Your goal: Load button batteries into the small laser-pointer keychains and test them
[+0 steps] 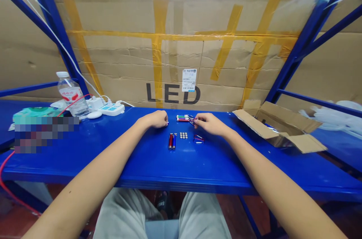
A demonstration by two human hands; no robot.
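Note:
My left hand (158, 119) rests on the blue table with its fingers curled in; what they hold, if anything, is hidden. My right hand (208, 123) pinches a small carabiner clip (192, 121) at the right end of a red mini flashlight (183, 120). Green and silver mini flashlights (182, 116) lie side by side just behind it. Nearer to me, a red tube (170, 142) and a blue tube (174, 142) lie parallel. Several silver button cells (183, 135) sit in neat rows beside them. Loose red and blue carabiners (198, 139) lie below my right hand.
An open cardboard box (268, 126) stands on the right of the blue table (181, 171). A water bottle (72, 95), a power strip (111, 108) and a green packet (35, 112) are at the left. A large cardboard sheet (127, 62) walls the back.

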